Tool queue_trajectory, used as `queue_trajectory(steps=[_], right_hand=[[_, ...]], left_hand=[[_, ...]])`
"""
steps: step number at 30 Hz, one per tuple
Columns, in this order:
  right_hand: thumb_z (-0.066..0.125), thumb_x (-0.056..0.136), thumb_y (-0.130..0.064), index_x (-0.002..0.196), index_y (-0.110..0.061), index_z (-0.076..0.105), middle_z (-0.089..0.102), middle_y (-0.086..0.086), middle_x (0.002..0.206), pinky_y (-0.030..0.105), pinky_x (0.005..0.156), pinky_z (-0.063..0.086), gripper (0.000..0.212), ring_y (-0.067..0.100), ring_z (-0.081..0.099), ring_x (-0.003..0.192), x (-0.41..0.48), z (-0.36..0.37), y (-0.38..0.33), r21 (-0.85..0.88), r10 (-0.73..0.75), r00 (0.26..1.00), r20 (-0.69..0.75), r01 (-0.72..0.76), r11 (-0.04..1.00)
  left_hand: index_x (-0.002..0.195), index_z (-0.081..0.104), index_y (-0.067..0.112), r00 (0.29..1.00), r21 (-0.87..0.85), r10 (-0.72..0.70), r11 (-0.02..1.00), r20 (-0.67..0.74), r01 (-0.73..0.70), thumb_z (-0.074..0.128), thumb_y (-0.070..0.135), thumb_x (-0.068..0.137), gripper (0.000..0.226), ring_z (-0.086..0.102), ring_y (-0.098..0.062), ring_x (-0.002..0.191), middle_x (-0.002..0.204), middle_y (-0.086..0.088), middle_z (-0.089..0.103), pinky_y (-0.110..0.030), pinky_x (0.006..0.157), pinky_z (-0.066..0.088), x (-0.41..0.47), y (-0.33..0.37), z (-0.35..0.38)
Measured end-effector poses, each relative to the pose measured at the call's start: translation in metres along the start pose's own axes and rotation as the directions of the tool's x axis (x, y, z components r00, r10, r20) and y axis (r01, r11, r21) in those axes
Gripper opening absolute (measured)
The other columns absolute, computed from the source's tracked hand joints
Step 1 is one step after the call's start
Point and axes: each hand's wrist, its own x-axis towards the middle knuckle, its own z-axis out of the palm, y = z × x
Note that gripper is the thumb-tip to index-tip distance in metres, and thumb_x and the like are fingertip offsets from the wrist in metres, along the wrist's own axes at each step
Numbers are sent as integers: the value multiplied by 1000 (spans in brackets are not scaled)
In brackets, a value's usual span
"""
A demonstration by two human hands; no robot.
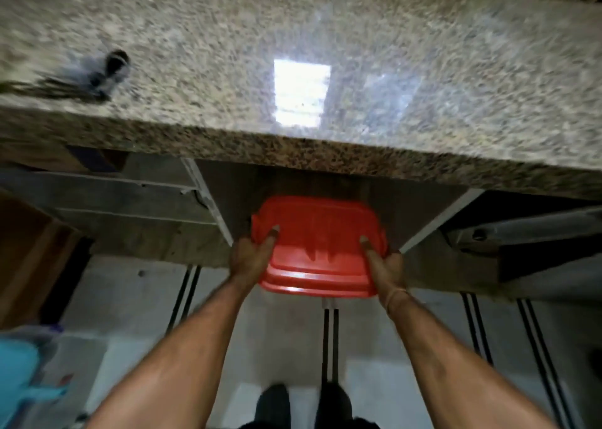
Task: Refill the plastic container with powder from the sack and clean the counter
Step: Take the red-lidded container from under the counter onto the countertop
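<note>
A red plastic container (317, 249) with its lid on sits low, just below the front edge of the speckled granite counter (228, 70), in front of an open cupboard bay. My left hand (252, 254) grips its left side, thumb on the lid. My right hand (379, 261) grips its right side the same way. Both forearms reach down and forward to it. No sack shows in this view.
A blurred dark object with straps (97, 78) lies on the counter at the left. Open cupboard shelves (130, 200) run under the counter. A blue thing (22, 379) sits at the lower left on the tiled floor (423, 347). My feet stand below the container.
</note>
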Motion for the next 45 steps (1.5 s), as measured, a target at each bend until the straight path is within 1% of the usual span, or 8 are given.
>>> queue_trajectory(steps=[3,10,18,22,27,31,40,45], right_hand=[[78,60,-76,116,-23,64,75,3,107,47,83,62,78,24,75,90,-63,-27,-39,-33,18,999,40,-16,999],[78,75,-60,106,-19,68,74,-2,97,31,78,55,52,18,71,91,-198,-77,-143,-107,-93,991,-93,83,991],[71,79,-65,105,-10,71,72,7,98,28,74,41,61,27,67,92,-279,-115,-283,-189,-181,972,-149,151,970],[68,81,-65,110,-9,70,67,7,93,28,70,42,64,26,62,84,-286,-126,-361,-202,-260,952,-161,226,953],[67,81,-67,109,-12,66,67,4,92,33,73,54,61,26,66,83,-261,-131,-425,-164,-351,918,-187,323,932],[68,77,-71,112,-12,69,73,8,98,40,78,60,68,28,70,86,-209,-139,-466,-143,-383,899,-214,359,922],[69,80,-66,105,-11,71,73,9,95,29,66,50,61,28,67,84,-32,-159,-536,-190,-358,906,-223,320,928],[69,78,-68,102,-15,68,72,7,91,37,73,60,58,28,70,81,50,-165,-540,-252,-297,932,-209,242,937]], left_hand=[[105,73,13,1000,-10,14,1000,-6,-14,61,86,72,81,74,-24,97,100,-3,77,-33,87,56,-58,25,-45],[102,63,11,997,20,-28,999,-71,30,69,73,79,66,61,-24,91,98,-5,66,-33,77,41,-169,101,-142],[84,65,12,985,16,165,986,-50,-164,73,68,80,57,67,-26,83,87,-7,69,-32,69,46,-226,215,-231],[95,70,6,961,-13,273,962,-47,-274,69,66,85,60,62,-15,64,82,-6,69,-24,48,44,-229,287,-257],[85,60,21,936,-56,340,937,-86,-345,65,83,71,64,72,-31,85,95,-10,73,-48,83,62,-213,355,-256],[104,68,11,924,-76,370,923,-99,-377,63,89,64,88,72,-32,88,99,-11,74,-48,83,61,-185,408,-232],[97,67,12,942,-81,321,941,-98,-329,58,93,59,89,71,-32,90,96,-11,73,-47,85,60,-77,509,-124],[103,66,10,965,-70,243,966,-95,-250,57,93,55,96,70,-34,95,103,-15,73,-47,88,59,-28,530,-64]])
